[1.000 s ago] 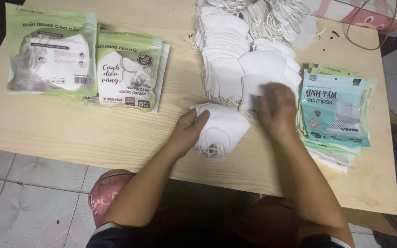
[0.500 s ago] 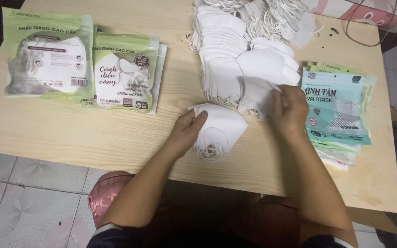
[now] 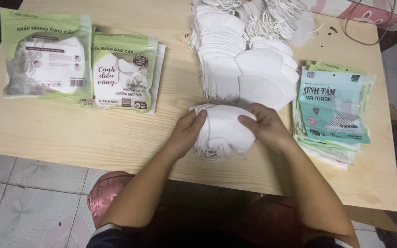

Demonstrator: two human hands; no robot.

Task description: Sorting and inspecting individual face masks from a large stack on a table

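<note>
Head view: both the left hand (image 3: 187, 133) and the right hand (image 3: 265, 126) grasped a small stack of white masks (image 3: 221, 128) at the desk (image 3: 116, 138) front edge. Sealed green pouches (image 3: 125, 73) held masks at left; teal pouches (image 3: 334, 108) lay stacked at right.

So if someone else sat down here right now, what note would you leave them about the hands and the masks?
Left hand and right hand: both grip a small stack of white face masks at the table's front edge.
Loose white masks lie fanned out behind it, ear loops towards the far edge.
Empty teal pouches are piled to the right; two filled green packs lie to the left.
Done: two packs filled, one stack gathered.
Left: the held stack is not yet in a pouch; many loose masks remain.
</note>
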